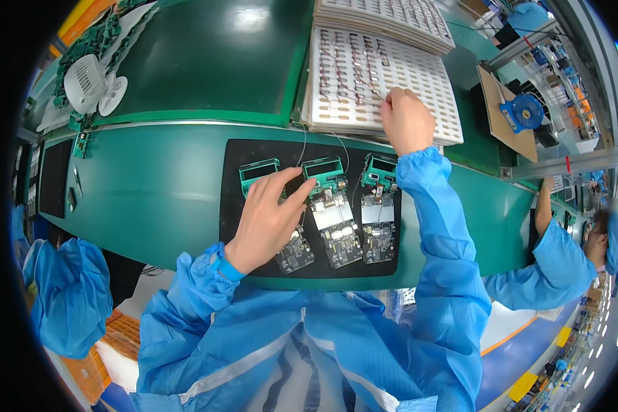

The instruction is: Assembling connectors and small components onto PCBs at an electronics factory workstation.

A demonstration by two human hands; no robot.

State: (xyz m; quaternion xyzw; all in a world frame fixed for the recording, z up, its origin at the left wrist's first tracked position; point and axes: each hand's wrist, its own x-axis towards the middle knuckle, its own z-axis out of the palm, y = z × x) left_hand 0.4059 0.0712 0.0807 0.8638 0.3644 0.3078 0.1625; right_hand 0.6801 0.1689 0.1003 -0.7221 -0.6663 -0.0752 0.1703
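Three circuit boards with green-framed ends lie side by side on a black mat (247,150). My left hand (269,216) reaches over the left board (296,253), hiding much of it. Its fingers are apart, the fingertips close to the green frame of the middle board (336,226). The right board (378,221) lies uncovered below my right forearm. My right hand (408,122) is at a white slotted foam tray (419,79), fingers pinched at the row of small wired parts (356,58). Whatever sits between those fingertips is too small to make out.
Another foam tray (391,15) lies behind the first. A white fan (86,82) stands far left, a blue fan (522,112) far right. A metal rail (577,163) crosses at right. Co-workers' blue sleeves (69,295) show on both sides.
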